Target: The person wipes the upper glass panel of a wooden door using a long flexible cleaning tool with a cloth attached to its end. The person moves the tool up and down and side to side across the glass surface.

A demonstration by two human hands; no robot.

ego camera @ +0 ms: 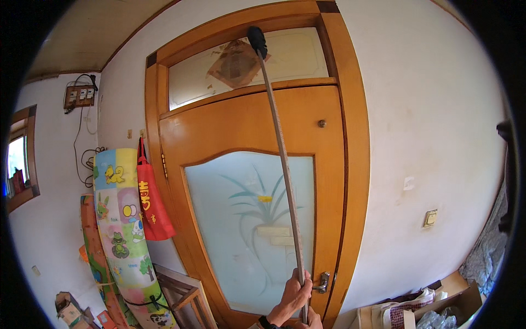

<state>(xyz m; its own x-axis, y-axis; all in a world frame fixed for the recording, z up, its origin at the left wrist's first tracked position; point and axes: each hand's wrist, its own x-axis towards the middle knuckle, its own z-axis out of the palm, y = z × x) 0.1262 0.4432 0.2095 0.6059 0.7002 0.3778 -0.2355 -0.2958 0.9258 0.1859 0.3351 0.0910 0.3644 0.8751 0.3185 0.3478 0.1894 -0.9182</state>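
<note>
My left hand (291, 291), with a black band at the wrist, wraps around a long, thin pole (283, 152). Just below it my right hand (314, 319), partly cut off by the picture's lower rim, grips the same pole near its bottom end. A black cloth-like head (257, 40) caps the far end of the pole. That head appears in front of the upper frame of the transom window (296, 53); whether it touches cannot be told. A worn diamond-shaped paper (235, 63) sticks to the glass beside it. Behind the pole stands a shut wooden door (230, 123) with a frosted, plant-patterned pane (213, 205).
A metal door handle (324, 283) is close to my hands. Left of the door lean a rolled play mat (123, 230) and a wooden frame (191, 296); a red bag (155, 205) hangs there. At lower right is an open cardboard box (456, 308) holding plastic bags.
</note>
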